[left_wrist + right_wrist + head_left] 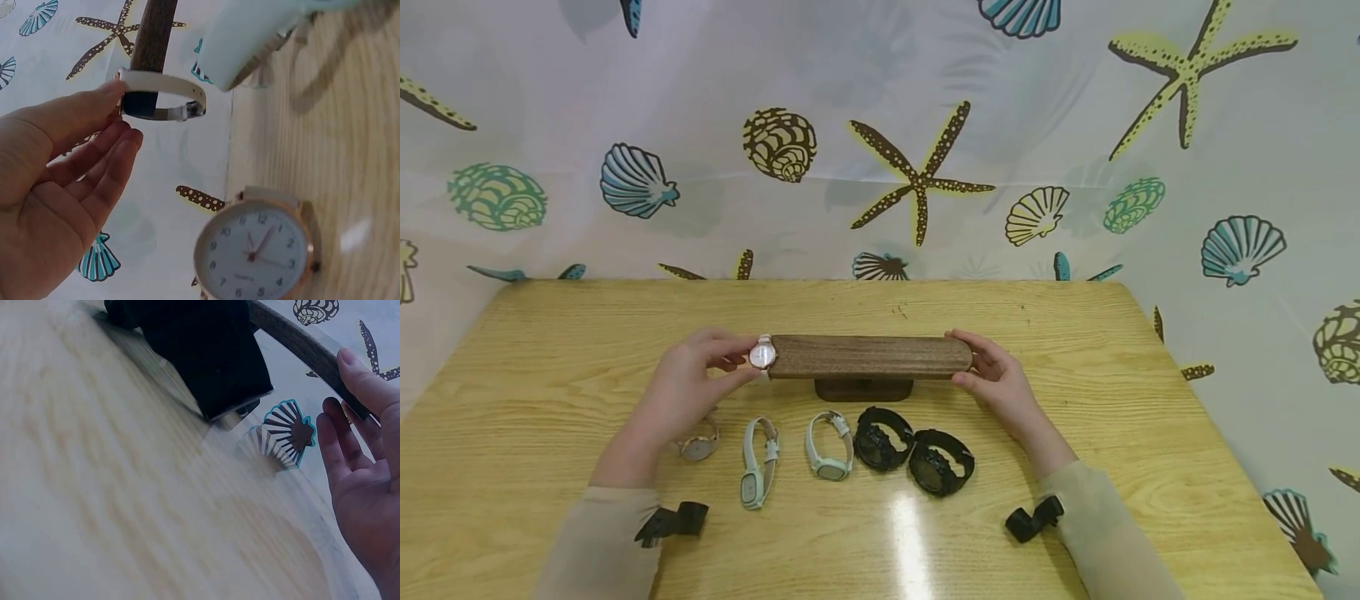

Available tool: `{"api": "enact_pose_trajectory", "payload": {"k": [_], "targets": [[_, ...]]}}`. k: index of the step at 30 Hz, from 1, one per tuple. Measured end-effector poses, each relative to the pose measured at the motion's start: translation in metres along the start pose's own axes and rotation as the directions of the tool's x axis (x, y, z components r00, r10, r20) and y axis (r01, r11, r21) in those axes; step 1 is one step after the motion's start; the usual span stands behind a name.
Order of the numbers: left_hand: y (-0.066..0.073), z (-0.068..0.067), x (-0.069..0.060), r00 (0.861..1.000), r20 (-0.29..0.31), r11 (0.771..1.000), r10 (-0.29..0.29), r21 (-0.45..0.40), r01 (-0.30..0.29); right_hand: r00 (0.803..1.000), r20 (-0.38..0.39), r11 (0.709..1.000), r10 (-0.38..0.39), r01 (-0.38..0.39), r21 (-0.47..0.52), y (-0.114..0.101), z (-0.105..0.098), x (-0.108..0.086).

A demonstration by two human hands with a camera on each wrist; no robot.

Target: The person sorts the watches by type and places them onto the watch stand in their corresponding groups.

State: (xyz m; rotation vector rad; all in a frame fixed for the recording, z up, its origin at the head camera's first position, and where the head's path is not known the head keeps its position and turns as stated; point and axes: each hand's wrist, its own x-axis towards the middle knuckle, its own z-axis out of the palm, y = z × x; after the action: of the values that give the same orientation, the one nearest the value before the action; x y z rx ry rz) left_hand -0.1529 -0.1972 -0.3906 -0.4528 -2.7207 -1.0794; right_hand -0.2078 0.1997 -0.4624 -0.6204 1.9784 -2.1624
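Note:
Between thumb and fingers my left hand (688, 379) pinches a white-strapped wristwatch (762, 356) with a pale dial and rose-gold rim. In the left wrist view its buckled strap (159, 82) loops round the left end of a dark wooden bar. That bar belongs to a watch stand (872, 357), raised on a short base (865, 390). My right hand (1003, 387) grips the bar's right end, thumb on the near side and fingers on the far side, also seen in the right wrist view.
On the table (1037, 533) in front of the stand lie a rose-gold watch (698, 448), partly behind my left wrist, two pale mint watches (751, 489) and two black watches (880, 450) that touch. A shell-patterned cloth (700, 83) hangs behind the table.

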Motion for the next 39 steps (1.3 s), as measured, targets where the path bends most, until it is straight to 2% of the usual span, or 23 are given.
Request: {"api": "enact_pose_trajectory", "payload": {"k": [4,10,20,23,30,39], "targets": [[-0.002,-0.001,-0.001,1.0,0.0,0.999,0.022,0.026,-0.022,1.0,0.002,1.0,0.002,-0.002,0.004,0.0,0.0,0.0],[-0.002,0.0,0.0,1.0,0.024,1.0,0.004,0.023,-0.005,1.0,-0.001,1.0,0.003,-0.003,-0.002,0.0,-0.001,-0.001],[0.005,0.004,0.004,0.999,0.044,1.0,0.01,0.014,-0.01,1.0,-0.002,1.0,-0.015,0.015,-0.015,0.001,-0.002,0.001],[0.007,0.005,0.005,0.998,0.048,0.998,0.027,0.047,-0.029,1.0,0.002,1.0,-0.016,0.016,-0.019,0.001,-0.002,0.002],[0.011,0.01,0.012,0.993,0.034,0.988,0.114,0.103,-0.117,1.0,-0.001,1.0,-0.017,0.016,-0.021,0.0,0.0,0.002],[0.021,0.019,0.018,0.989,0.039,0.98,0.143,0.131,-0.147,1.0,-0.004,1.0,-0.006,0.006,-0.023,0.0,0.0,0.002]]}}
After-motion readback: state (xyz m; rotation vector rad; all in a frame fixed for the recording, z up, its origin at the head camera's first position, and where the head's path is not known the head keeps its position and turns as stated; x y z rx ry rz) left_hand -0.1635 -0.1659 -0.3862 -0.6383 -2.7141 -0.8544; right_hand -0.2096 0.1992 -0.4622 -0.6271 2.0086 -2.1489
